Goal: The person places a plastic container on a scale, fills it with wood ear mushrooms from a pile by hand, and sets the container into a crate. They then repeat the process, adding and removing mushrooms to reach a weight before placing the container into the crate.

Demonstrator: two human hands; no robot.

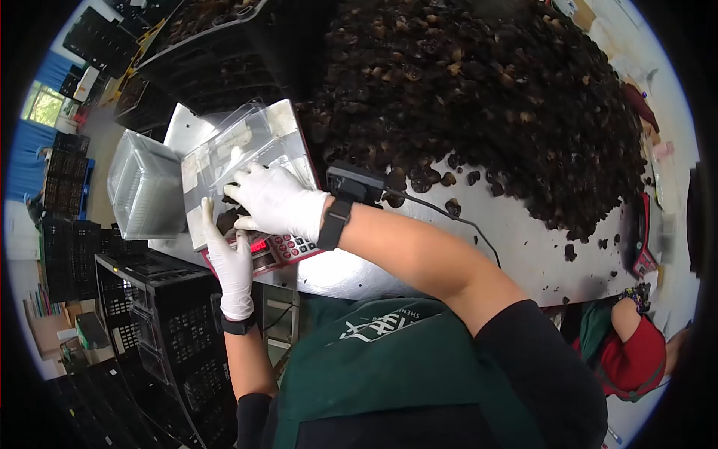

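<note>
My hands, right hand (273,200) pressing flat and left hand (230,262) steadying its near edge, met on the clear tray (224,153) sitting on the scale (288,247), left of centre frame.

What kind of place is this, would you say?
Probably a food packing or sorting workshop. A big heap of dark dried mushrooms covers a metal table, gloved hands work at a clear plastic box on a weighing scale, and black crates are stacked around.
</note>
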